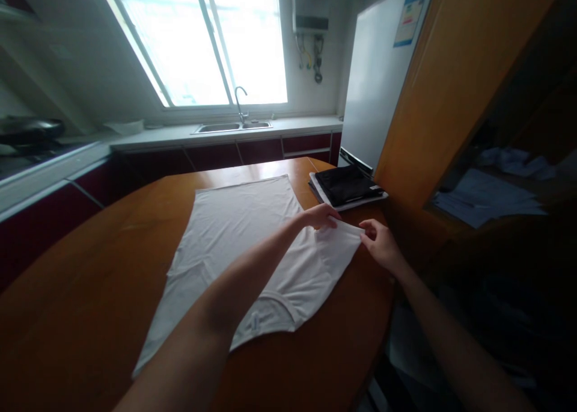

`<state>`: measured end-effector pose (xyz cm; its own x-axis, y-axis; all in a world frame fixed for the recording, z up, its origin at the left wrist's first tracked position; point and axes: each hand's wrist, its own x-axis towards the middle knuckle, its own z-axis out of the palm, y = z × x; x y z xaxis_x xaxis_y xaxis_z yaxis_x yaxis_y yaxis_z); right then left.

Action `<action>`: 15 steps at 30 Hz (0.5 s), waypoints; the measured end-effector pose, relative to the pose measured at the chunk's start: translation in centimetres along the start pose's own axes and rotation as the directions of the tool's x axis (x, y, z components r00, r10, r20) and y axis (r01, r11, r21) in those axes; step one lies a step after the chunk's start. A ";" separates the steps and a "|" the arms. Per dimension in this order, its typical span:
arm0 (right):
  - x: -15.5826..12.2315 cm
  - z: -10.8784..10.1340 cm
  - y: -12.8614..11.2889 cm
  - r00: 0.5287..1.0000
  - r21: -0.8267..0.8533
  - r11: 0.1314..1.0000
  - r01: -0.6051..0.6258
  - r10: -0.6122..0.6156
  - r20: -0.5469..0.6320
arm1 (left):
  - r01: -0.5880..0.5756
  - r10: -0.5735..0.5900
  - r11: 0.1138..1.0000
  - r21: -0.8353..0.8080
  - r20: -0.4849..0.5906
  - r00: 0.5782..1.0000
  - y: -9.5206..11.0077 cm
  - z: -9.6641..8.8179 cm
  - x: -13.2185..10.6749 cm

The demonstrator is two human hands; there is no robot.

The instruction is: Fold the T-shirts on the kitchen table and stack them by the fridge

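A white T-shirt (246, 219) lies spread out on the wooden table (103, 243), its neckline with a small label towards me and its hem towards the window. My left hand (321, 216) reaches across the shirt and is closed on the far corner of the right-hand sleeve. At the outer edge of that same sleeve, my right hand (379, 242) pinches the cloth between thumb and fingers. Between both hands the sleeve's edge is held straight. My left forearm covers part of the shirt's middle and neckline.
Folded dark clothes (347, 184) are stacked at the table's far right, close beyond my hands. A fridge (378, 69) and an orange wooden frame (451, 69) stand behind them. Across the room, a counter holds a sink (225, 127); a pan (31, 126) sits at the left.
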<state>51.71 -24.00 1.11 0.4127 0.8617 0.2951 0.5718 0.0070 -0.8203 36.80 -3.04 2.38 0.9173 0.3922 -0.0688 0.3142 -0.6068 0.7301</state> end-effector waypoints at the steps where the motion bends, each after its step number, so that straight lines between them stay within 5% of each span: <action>1: 0.0 0.0 -0.2 1.000 -0.038 0.999 0.016 -0.016 0.000 | -0.023 0.023 0.999 0.022 -0.001 1.000 0.1 0.1 0.0; 6: -0.6 -0.4 -2.4 0.996 -0.135 0.987 0.090 -0.091 0.005 | -0.218 0.224 0.973 0.079 -0.087 0.971 1.1 -0.1 -1.1; 15: -1.6 1.9 -9.7 0.947 -0.081 0.959 0.273 -0.253 0.197 | -0.255 0.257 0.966 0.031 -0.142 0.956 2.1 -3.5 -9.0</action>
<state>44.14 -24.50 7.60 0.1065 0.9142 0.3909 0.7183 0.2011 -0.6661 28.38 -5.44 6.92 0.9231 0.3167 0.2184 0.0769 -0.7081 0.7019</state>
